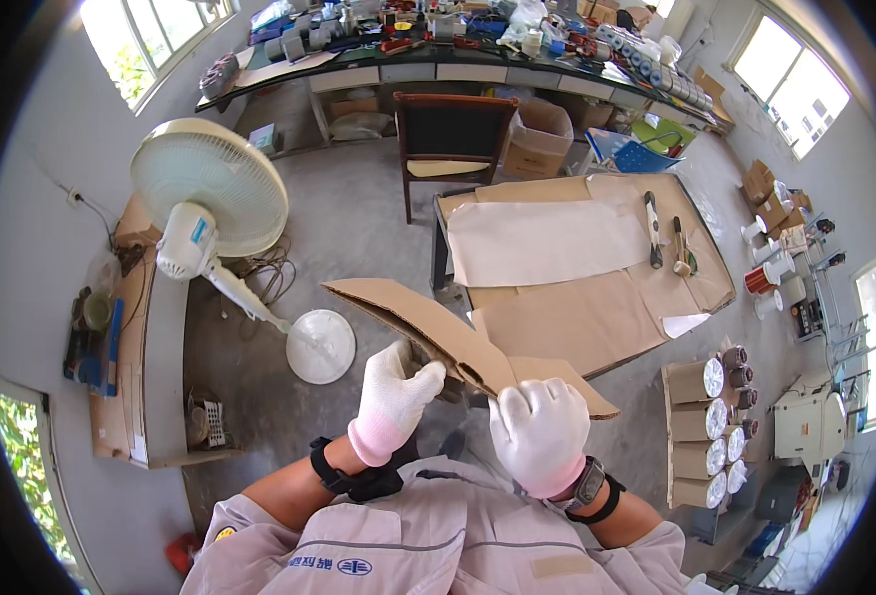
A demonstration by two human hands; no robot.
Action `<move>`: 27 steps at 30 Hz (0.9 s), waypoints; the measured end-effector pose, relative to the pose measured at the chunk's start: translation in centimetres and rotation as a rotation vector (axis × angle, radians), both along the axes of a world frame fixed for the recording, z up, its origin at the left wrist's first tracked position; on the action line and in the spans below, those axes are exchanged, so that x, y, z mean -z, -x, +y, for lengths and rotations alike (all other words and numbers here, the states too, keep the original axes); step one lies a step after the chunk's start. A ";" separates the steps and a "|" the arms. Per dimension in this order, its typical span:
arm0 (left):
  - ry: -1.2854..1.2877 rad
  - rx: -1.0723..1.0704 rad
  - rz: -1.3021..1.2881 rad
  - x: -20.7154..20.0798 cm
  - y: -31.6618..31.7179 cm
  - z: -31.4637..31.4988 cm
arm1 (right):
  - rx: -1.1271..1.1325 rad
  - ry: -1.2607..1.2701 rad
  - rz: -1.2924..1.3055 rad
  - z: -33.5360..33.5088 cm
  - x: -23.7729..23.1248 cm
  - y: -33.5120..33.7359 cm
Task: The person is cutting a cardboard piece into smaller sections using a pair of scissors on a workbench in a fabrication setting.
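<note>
In the head view, the person is wearing white gloves with pink cuffs and is holding a brown cardboard piece [433, 319] in front of the body, above the floor [378, 243] and just on the near side of a low table [440, 260]. The left hand [395, 392] is grasping the cardboard's near edge, its thumb pressing close to the edge and its fingers curling. The right hand [539, 428] is clenching the same edge farther right, with its knuckles facing up. Between the hands the cardboard is bending, one part reaching far left and the other slanting down to the right.

On the low table, a brown covering [557, 327] is lying beneath a pale paper sheet [537, 243]. To the right of that sheet, a black-and-white hand tool [653, 230] and a brush-like tool [681, 253] are lying side by side. A white fan [205, 188] is standing on the left. On the far side, a dark-backed chair [455, 129] is standing before a cluttered workbench [378, 74]. On the near right, white-ended spools [712, 421] are sitting in rows.
</note>
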State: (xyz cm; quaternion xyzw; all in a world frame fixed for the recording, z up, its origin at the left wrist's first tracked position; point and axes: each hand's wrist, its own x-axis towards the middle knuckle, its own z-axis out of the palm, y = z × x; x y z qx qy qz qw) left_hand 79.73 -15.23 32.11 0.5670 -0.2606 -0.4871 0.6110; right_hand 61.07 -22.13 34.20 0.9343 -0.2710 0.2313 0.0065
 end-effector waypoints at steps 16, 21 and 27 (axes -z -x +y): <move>0.034 0.250 -0.107 -1.7 -12.2 -12.8 | 0.224 0.054 -0.163 -8.6 0.6 -15.2; 0.012 0.326 -0.209 -1.6 -13.4 -14.8 | 0.226 0.052 -0.239 -10.4 0.7 -16.1; -0.070 0.373 -0.078 -2.2 -13.9 -15.7 | 0.225 -0.022 -0.330 -11.6 0.5 -16.5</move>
